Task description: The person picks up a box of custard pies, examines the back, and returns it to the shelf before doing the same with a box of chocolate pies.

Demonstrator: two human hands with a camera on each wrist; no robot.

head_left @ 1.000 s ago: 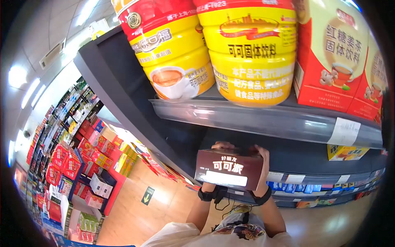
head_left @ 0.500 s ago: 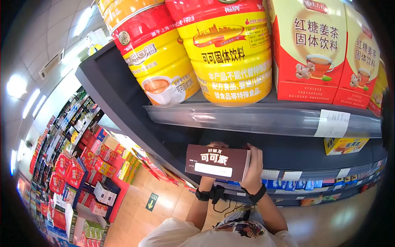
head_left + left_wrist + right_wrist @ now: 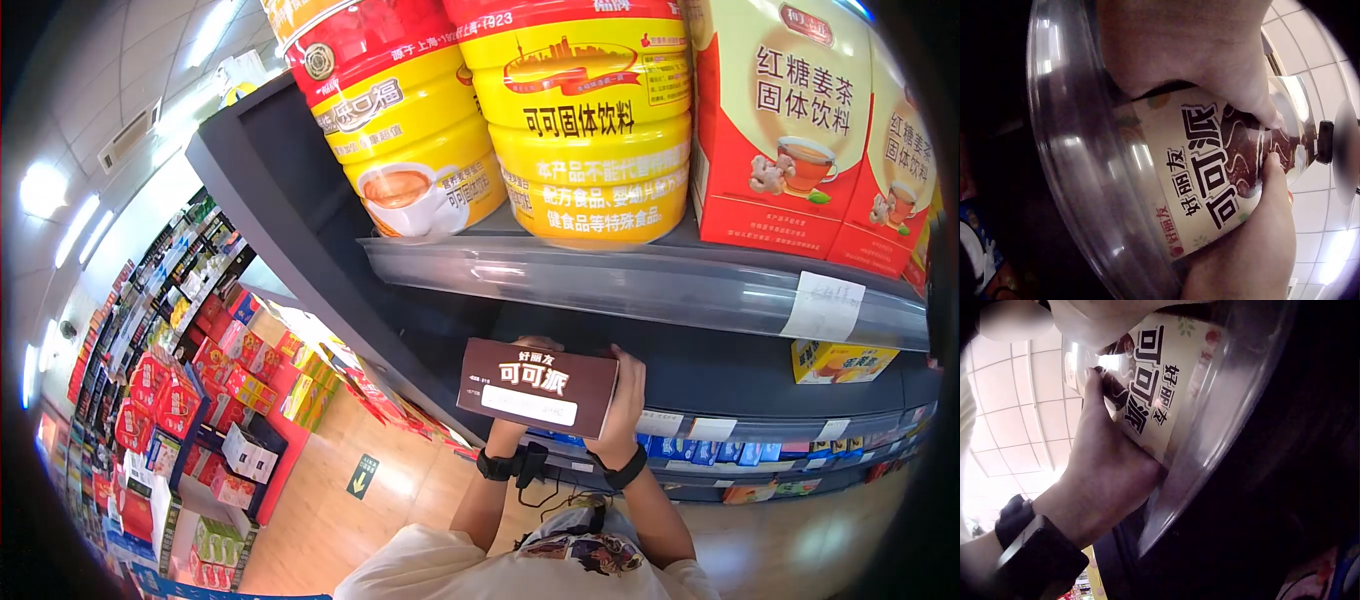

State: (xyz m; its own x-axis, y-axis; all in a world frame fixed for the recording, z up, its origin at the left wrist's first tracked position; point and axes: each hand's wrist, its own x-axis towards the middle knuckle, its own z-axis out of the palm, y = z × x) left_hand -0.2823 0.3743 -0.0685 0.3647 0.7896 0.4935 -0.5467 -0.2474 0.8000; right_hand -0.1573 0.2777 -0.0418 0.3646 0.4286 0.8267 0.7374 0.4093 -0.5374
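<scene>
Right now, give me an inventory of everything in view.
Carton: one, brown and cream, centre
Shelf unit: one, dark grey, ahead
Tubs: at least two, yellow and red, upper shelf
Tea boxes: at least two, red and cream, right of tubs
Small box: one, yellow, lower shelf
Packs: several, blue, beneath lower shelf
Price tags: several, white, right side
Packages: many, mostly red, left background
Floor sign: one, green, at left
Ceiling lights: several, white, upper left
Shirt: one, white, bottom centre
Wrist straps: two, black, one per wrist
Left hand: one, bare, holding carton
Right hand: one, bare, holding carton

A brown and cream box [image 3: 532, 388] is being held near a dark shelf [image 3: 715, 375], its brown side showing white lettering.
</scene>
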